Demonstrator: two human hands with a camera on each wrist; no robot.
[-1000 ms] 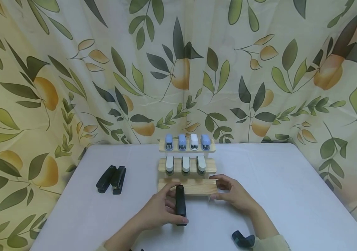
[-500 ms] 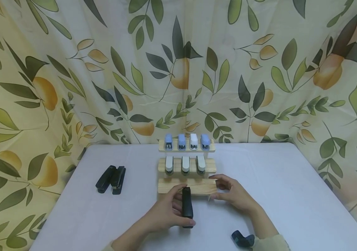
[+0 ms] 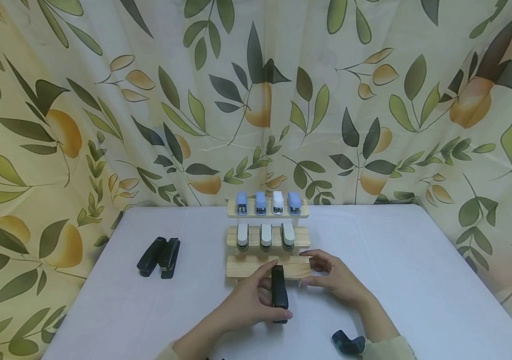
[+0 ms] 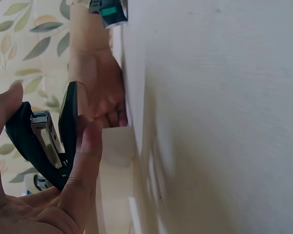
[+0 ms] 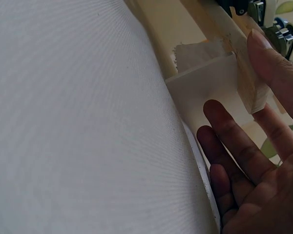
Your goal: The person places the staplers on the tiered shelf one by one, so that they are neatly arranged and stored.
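Note:
In the head view my left hand grips a black stapler between thumb and fingers, in front of the bottom tier of a three-tier wooden rack. The left wrist view shows the stapler's arm and its metal magazine, with the jaws apart. My right hand holds the right end of the rack's bottom board; thumb and index finger lie on either side of it, the other fingers beside the pale support. Small white staplers stand on the middle tier.
Several small blue and white staplers line the top tier. Two more black staplers lie side by side on the white table at left. A dark curved device is by the right wrist. A leaf-patterned curtain hangs behind.
My left hand has carried the black stapler rightward along the front of the bottom tier. My right hand has stayed at the rack's end.

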